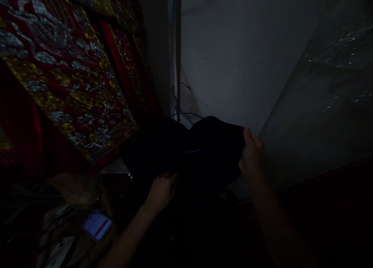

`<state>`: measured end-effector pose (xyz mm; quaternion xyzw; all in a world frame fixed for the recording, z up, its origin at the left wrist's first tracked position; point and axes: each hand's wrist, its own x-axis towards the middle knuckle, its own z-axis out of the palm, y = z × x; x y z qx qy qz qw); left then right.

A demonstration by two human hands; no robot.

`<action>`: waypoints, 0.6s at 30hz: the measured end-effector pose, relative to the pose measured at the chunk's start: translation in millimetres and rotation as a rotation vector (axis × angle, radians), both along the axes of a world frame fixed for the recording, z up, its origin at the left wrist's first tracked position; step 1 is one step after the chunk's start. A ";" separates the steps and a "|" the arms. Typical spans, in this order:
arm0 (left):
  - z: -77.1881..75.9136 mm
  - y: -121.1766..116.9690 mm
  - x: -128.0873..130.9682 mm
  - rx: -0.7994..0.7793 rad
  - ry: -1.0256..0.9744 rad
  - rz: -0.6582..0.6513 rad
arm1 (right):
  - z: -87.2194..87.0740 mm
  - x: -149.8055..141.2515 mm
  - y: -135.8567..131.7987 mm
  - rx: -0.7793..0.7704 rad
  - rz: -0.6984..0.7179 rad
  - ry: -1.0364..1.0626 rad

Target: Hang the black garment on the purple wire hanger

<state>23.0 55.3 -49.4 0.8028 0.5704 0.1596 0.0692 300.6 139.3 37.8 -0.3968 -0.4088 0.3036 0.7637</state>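
Note:
A black cloth (210,159), perhaps a garment, spreads across the lower middle of the dim view. My right hand (252,153) is closed on its upper right edge, thumb on top. On the left part of the same dark cloth, my left hand (163,186) is closed with its fingers curled into the fabric. A thin purple-blue cord (194,114) runs over the cloth's top edge. Much of the cloth is lost in shadow, so its shape is unclear.
Red embroidered hangings (72,73) with silver and gold patterns fill the left. Behind stands a pale wall (239,54) with a vertical pipe or strip (175,46). Clear plastic sheeting (326,116) covers the right. A lit phone (97,224) lies at the lower left.

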 end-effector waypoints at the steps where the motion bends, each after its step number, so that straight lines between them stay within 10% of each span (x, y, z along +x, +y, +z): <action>1: -4.8 -7.3 0.7 -0.019 -0.043 -0.002 | -6.9 0.1 -2.3 -0.009 -0.081 -0.023; 11: -50.6 -71.9 20.3 0.100 -0.702 0.221 | -85.8 -80.1 -108.9 -0.001 -0.320 -0.134; 18: -76.6 -76.5 44.2 0.136 -1.038 0.437 | -122.9 -114.2 -148.5 -0.348 0.512 -0.316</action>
